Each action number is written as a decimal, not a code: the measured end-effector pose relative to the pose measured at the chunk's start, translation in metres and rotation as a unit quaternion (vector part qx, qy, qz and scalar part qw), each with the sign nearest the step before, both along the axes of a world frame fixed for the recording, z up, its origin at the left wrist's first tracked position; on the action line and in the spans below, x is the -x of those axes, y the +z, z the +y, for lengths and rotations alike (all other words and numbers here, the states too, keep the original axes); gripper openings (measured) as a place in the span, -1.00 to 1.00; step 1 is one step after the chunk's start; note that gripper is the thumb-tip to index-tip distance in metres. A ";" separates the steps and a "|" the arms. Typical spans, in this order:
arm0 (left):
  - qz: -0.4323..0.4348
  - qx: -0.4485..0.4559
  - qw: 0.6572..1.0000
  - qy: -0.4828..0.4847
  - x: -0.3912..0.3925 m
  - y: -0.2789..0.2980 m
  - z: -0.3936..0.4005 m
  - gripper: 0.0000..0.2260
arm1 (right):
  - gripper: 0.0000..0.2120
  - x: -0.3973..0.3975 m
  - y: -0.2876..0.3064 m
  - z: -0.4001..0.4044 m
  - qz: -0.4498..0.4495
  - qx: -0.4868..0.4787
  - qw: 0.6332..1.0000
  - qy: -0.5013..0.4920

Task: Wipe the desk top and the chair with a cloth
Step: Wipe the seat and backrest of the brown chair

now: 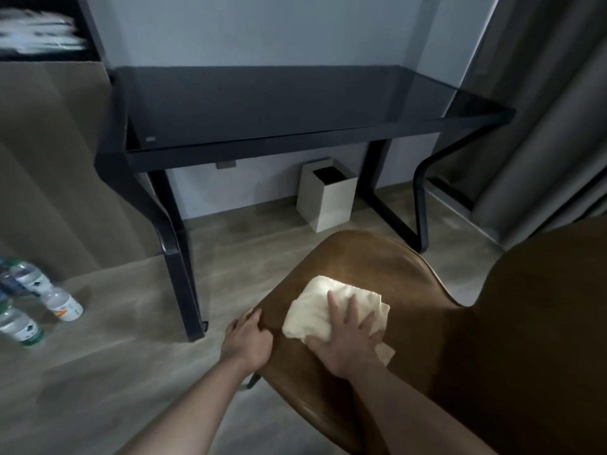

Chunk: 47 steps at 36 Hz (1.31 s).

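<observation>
Chair-wiping step, lower centre: right hand [348, 333] flat, pressing cloth [315, 310] onto chair [361, 257] seat; left hand [248, 339] gripping seat edge. Next: sweep remaining seat, backrest.

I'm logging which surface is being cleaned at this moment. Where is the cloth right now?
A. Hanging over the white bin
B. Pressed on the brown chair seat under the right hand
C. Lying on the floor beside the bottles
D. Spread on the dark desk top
B: the cloth lies on the chair seat with the right hand flat on it, while the left hand grips the seat's edge.
</observation>
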State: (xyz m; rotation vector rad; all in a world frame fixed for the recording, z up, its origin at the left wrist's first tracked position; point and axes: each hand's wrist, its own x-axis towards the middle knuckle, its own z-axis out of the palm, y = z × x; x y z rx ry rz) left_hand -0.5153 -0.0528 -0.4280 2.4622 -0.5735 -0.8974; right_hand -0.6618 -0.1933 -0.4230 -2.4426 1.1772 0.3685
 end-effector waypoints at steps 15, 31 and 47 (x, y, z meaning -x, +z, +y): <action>-0.021 0.018 0.999 0.025 0.004 -0.007 -0.029 -0.43 | -0.22 -0.078 -0.001 -0.123 -0.004 0.101 0.994 -0.036; -0.012 -0.008 1.000 -0.019 0.009 0.009 -0.019 -0.43 | -0.28 0.007 0.004 -0.010 0.006 0.016 1.000 0.015; -0.003 0.029 1.000 -0.002 -0.003 -0.026 -0.032 -0.48 | -0.19 -0.060 -0.011 -0.137 -0.017 0.105 0.991 -0.083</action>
